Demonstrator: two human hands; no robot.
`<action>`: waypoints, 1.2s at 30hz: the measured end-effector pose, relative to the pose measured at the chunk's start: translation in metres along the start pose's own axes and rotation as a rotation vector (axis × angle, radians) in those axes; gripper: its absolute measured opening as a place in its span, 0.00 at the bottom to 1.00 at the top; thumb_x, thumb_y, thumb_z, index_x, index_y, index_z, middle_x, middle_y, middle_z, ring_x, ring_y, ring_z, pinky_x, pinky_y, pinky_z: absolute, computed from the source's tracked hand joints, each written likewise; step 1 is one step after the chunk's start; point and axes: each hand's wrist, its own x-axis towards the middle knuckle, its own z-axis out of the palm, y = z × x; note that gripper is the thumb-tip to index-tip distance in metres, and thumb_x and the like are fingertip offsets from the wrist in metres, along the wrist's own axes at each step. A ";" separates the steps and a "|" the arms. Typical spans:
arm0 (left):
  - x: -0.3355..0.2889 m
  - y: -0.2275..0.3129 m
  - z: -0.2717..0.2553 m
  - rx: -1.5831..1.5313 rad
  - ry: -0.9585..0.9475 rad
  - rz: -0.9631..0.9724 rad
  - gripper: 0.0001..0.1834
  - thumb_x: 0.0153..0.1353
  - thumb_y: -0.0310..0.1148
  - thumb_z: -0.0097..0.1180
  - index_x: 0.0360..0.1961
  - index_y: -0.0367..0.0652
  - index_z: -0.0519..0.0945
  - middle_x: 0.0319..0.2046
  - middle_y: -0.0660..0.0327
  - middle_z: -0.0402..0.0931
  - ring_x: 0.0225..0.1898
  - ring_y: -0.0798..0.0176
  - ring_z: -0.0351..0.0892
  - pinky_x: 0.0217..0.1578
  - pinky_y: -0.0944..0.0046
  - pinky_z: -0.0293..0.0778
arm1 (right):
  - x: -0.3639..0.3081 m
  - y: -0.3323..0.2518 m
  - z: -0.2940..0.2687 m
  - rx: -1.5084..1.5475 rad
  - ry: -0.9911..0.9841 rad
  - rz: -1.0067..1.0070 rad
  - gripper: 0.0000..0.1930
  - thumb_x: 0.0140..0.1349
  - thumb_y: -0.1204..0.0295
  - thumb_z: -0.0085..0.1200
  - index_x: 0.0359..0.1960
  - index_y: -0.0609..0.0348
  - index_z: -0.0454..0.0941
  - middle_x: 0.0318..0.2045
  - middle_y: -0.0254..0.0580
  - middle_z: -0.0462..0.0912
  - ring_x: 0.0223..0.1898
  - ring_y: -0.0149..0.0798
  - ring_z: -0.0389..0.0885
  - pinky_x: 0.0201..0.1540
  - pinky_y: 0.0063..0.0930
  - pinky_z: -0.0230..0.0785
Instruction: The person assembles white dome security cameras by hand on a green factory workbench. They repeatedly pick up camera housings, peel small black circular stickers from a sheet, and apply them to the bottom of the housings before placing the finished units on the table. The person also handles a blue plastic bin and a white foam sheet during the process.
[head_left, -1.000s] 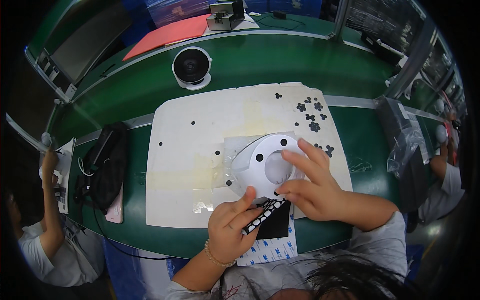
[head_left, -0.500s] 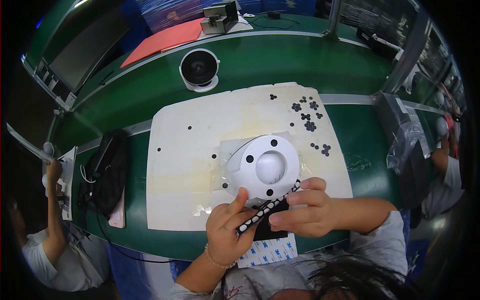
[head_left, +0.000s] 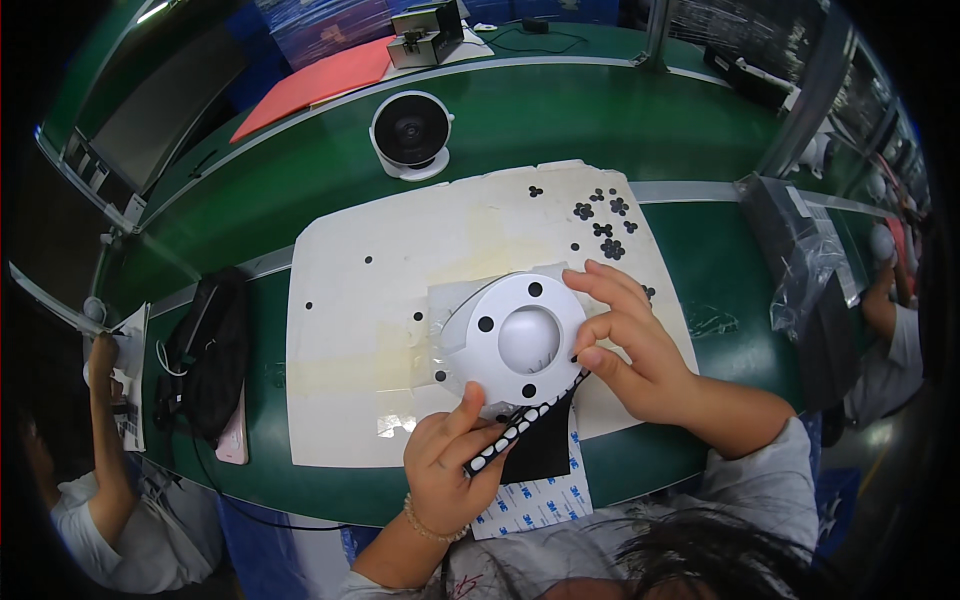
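Observation:
A white ring-shaped part with a large round opening lies in front of me, with black round pads on its face, one at the top. My left hand is closed on a narrow black strip with rows of white spots, its thumb near the part's lower left rim. My right hand is at the part's right rim. Its thumb and index finger pinch together there, with a small dark bit showing at the tips that looks like a black round pad. The other fingers reach along the upper right rim.
Several loose black pads lie on the pale work board. Under my hands are a black sheet and a printed white sheet. A white round device stands behind, a black bag left, a grey box right. Other people sit at both sides.
My right hand has moved from the strip up to the right rim of the white part, its fingers now pinched there. My left hand still holds the strip. The view has shifted slightly.

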 end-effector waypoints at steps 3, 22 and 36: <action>-0.001 0.000 0.001 0.005 0.005 -0.005 0.12 0.33 0.21 0.61 0.24 0.37 0.76 0.51 0.50 0.69 0.26 0.59 0.75 0.27 0.66 0.69 | -0.001 0.001 0.000 -0.001 0.001 -0.006 0.05 0.59 0.68 0.48 0.31 0.56 0.71 0.57 0.49 0.61 0.61 0.55 0.50 0.60 0.44 0.43; 0.003 0.002 -0.001 0.036 0.005 -0.004 0.12 0.37 0.23 0.62 0.28 0.40 0.77 0.51 0.51 0.69 0.22 0.59 0.71 0.25 0.65 0.66 | -0.012 0.006 -0.008 -0.746 0.080 -0.441 0.13 0.49 0.62 0.56 0.38 0.46 0.78 0.46 0.32 0.73 0.46 0.41 0.68 0.48 0.40 0.55; -0.006 0.004 -0.014 -0.298 -0.061 -0.128 0.09 0.46 0.23 0.59 0.31 0.38 0.76 0.53 0.50 0.66 0.34 0.59 0.75 0.37 0.66 0.69 | 0.009 0.011 0.009 0.865 0.073 0.463 0.18 0.53 0.68 0.53 0.43 0.64 0.68 0.34 0.36 0.76 0.35 0.27 0.73 0.40 0.20 0.65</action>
